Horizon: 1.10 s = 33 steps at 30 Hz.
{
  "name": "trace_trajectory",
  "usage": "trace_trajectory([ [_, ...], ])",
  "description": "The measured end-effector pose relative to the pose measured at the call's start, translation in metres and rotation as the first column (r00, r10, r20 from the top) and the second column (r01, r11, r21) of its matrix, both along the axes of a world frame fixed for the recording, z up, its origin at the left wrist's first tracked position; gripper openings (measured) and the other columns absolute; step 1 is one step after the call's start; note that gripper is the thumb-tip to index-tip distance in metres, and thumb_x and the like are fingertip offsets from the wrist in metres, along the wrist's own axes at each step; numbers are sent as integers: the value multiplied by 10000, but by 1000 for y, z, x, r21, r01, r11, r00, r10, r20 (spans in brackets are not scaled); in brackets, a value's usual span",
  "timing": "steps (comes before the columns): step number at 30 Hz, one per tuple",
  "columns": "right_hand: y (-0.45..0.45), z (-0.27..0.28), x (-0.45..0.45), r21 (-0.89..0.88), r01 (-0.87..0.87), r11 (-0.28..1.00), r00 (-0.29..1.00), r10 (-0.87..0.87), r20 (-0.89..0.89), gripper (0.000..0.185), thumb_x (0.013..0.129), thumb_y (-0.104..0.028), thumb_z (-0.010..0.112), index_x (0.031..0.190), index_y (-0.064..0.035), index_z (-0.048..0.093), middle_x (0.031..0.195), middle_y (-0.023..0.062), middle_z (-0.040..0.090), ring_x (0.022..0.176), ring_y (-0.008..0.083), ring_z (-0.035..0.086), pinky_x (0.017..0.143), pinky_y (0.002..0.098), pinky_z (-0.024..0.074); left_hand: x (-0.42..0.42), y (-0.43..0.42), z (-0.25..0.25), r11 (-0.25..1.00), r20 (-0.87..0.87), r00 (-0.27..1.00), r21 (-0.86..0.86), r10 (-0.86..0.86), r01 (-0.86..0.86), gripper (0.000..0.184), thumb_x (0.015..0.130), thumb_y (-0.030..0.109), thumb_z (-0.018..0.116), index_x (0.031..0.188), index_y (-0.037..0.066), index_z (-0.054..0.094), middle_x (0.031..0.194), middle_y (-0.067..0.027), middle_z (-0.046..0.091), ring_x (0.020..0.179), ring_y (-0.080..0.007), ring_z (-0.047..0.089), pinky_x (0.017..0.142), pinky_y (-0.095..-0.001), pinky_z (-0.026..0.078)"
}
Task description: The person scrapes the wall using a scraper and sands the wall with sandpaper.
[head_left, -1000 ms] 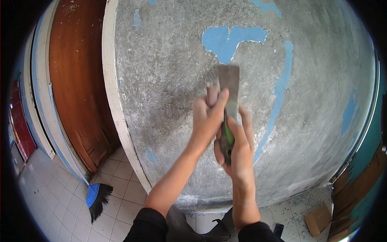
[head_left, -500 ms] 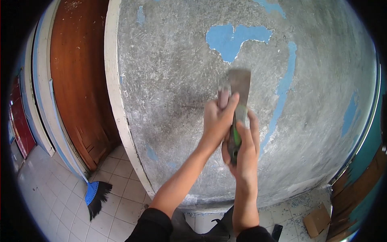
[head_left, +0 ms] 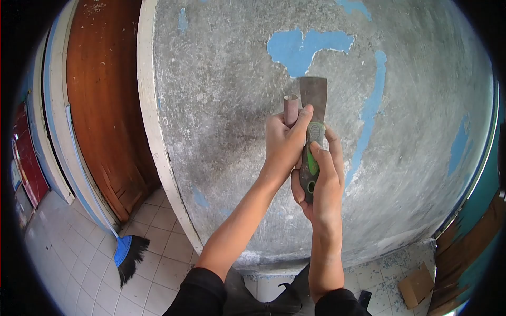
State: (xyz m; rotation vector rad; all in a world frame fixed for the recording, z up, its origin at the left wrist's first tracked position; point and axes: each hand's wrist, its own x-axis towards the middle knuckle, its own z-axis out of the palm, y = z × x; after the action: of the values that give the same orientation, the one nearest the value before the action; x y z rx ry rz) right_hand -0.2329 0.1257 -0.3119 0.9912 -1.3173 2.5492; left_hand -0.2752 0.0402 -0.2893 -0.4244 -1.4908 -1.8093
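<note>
My right hand [head_left: 326,176] is wrapped round the black-and-green handle of a paint scraper [head_left: 313,97], its thumb along the grip. The broad metal blade points up, its top edge at the lower tip of a blue paint patch [head_left: 299,51] on the grey wall [head_left: 226,89]. Whether the blade touches the wall is hard to tell. My left hand [head_left: 284,134] is closed round a hollow pinkish-brown roll [head_left: 290,110], which stands upright beside the blade. The left thumb presses on the scraper near the base of its blade.
More blue patches remain on the wall, including a long strip [head_left: 370,118] to the right. At left are a brown wooden door [head_left: 105,95] and a leaning blue broom [head_left: 124,250]. Paint flakes and a cardboard box [head_left: 416,286] lie on the tiled floor [head_left: 158,253] at lower right.
Both hands have moved the scraper slightly upward, bringing its blade up to the blue patch. The blurred roll and blade now look sharp. Both grips stay much the same.
</note>
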Motion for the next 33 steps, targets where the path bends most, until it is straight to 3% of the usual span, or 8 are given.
trace_trajectory([
  [5, 6, -25, 3, 35, 34, 999, 999, -33, -20, 429, 898, -144, 360, 1297, -20, 263, 622, 43, 488, 308, 81, 367, 255, 212, 255, -5, 7, -25, 992, -132, 985, -54, 108, -116, 444, 833, 288, 602, 504, 30, 452, 467, 30, 429, 445, -30, 371, 374, -256, 264],
  [8, -1, -9, -8, 33, 61, 998, 998, -61, -1, 424, 900, -147, 347, 1297, -21, 268, 616, 44, 485, 310, 80, 380, 255, 215, 276, 0, 4, -3, 997, -27, 997, -25, 77, -78, 454, 831, 296, 603, 502, 27, 444, 465, 21, 431, 459, -35, 383, 390, -257, 286],
  [17, 8, -24, 6, 16, 21, 1000, 999, -20, -31, 418, 908, -143, 350, 1286, -8, 232, 617, 59, 484, 327, 82, 393, 257, 211, 263, 10, 6, -19, 986, 2, 993, -120, 115, -114, 325, 816, 264, 633, 602, 34, 547, 590, 26, 510, 536, -36, 438, 461, -234, 326],
  [22, 1, 5, -3, -5, 1, 1000, 999, -1, -37, 428, 908, -143, 358, 1288, -14, 212, 631, 64, 492, 318, 93, 389, 254, 213, 262, 2, 1, 10, 999, -23, 999, -32, 38, -39, 319, 818, 271, 633, 624, 26, 566, 596, 28, 513, 534, -32, 435, 454, -235, 317],
  [27, 7, -23, 12, 17, 36, 999, 999, -36, -6, 425, 902, -144, 361, 1292, -17, 249, 614, 54, 487, 310, 87, 380, 252, 212, 265, 13, 7, -17, 994, 20, 996, -70, 86, -84, 312, 826, 265, 624, 619, 38, 569, 592, 43, 495, 549, -26, 417, 467, -225, 309],
  [29, 5, -24, 9, 21, 70, 997, 997, -70, 20, 427, 895, -142, 365, 1296, -20, 285, 593, 43, 480, 303, 79, 372, 252, 207, 266, 9, 5, -24, 990, -21, 994, -85, 111, -112, 321, 827, 266, 623, 605, 44, 552, 588, 44, 491, 554, -22, 415, 475, -226, 317],
  [30, 1, -17, 0, 23, 30, 999, 1000, -30, 4, 430, 896, -145, 365, 1299, -22, 277, 588, 42, 478, 306, 78, 369, 256, 207, 263, 1, 3, -19, 987, -139, 981, -63, 135, -145, 451, 842, 302, 593, 511, 27, 459, 470, 24, 431, 472, -36, 375, 397, -262, 271],
  [33, -6, 1, -4, 21, 58, 998, 998, -58, -13, 440, 900, -157, 365, 1305, -22, 256, 588, 42, 482, 311, 79, 363, 267, 209, 255, 5, -8, 9, 996, 19, 998, -65, 61, -60, 316, 822, 255, 629, 598, 54, 530, 587, 39, 491, 539, -26, 422, 476, -234, 329],
])
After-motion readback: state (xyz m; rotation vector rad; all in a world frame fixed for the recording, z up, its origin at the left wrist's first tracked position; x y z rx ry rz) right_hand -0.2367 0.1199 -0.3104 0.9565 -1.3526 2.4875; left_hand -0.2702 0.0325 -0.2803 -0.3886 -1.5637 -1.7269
